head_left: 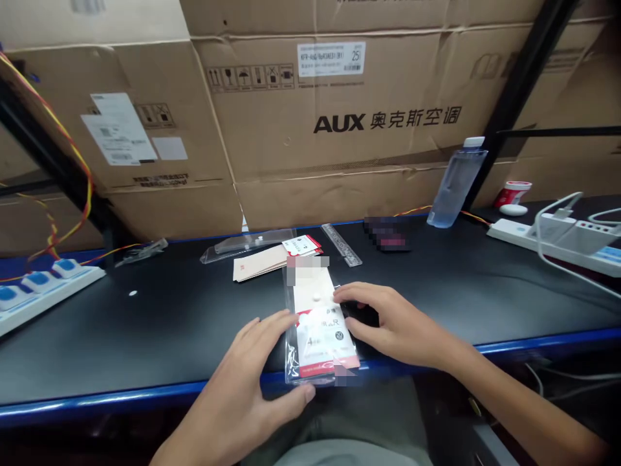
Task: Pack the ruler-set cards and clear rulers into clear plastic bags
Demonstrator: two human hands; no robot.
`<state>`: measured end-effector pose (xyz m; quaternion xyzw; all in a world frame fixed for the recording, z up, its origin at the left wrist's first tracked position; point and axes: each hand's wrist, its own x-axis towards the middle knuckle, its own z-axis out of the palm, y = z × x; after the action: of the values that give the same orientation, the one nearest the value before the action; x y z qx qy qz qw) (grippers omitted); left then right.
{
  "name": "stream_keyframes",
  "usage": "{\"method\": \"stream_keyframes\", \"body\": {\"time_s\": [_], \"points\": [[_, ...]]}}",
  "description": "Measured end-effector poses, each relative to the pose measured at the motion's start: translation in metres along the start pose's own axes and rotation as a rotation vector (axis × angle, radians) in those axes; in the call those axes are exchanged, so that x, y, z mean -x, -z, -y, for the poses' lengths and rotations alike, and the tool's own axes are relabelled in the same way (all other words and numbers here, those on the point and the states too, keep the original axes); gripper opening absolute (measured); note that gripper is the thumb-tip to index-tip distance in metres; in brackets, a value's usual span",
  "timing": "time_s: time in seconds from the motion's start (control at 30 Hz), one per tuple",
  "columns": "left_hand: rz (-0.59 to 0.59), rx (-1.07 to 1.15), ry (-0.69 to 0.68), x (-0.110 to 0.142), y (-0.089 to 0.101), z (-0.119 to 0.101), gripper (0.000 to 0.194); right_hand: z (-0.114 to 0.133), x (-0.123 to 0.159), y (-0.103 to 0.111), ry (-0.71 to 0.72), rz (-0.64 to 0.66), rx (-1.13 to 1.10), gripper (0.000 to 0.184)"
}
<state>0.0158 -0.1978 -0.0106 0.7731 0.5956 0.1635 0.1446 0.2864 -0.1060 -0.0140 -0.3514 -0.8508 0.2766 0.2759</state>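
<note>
A clear plastic pouch (290, 362) lies at the table's front edge, its lower end slightly past the rim. Inside it shows a red-and-white printed card (317, 343) with a "20" mark and a white button-like dot above. My left hand (257, 369) rests along the pouch's left side, fingers stretched and thumb apart near its lower corner. On the right side, the fingertips of my right hand (388, 320) touch the pouch's edge, with thumb and fingers apart. Just behind are beige paper sleeves (259, 262) and a second printed card (301, 246).
Behind lie a clear plastic sleeve (252, 243), a clear ruler (342, 244) and a blurred dark item (388, 233). A water bottle (457, 184) stands at the right. Power strips (557, 239) with cables sit at both sides. Large cardboard boxes (339, 162) wall off the back.
</note>
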Motion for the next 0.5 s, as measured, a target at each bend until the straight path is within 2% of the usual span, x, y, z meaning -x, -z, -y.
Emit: {"method": "stream_keyframes", "body": {"time_s": [0.13, 0.33, 0.5], "points": [[-0.003, -0.001, -0.059, -0.007, 0.010, 0.008, 0.063, -0.005, -0.002, 0.010, -0.029, 0.068, 0.048, 0.035], [0.066, -0.039, -0.130, -0.024, 0.015, 0.019, 0.053, -0.013, -0.009, 0.020, 0.041, 0.116, 0.030, 0.030], [0.043, -0.070, -0.085, -0.031, 0.002, 0.033, 0.071, -0.019, -0.009, 0.013, 0.047, 0.099, -0.048, 0.030]]}}
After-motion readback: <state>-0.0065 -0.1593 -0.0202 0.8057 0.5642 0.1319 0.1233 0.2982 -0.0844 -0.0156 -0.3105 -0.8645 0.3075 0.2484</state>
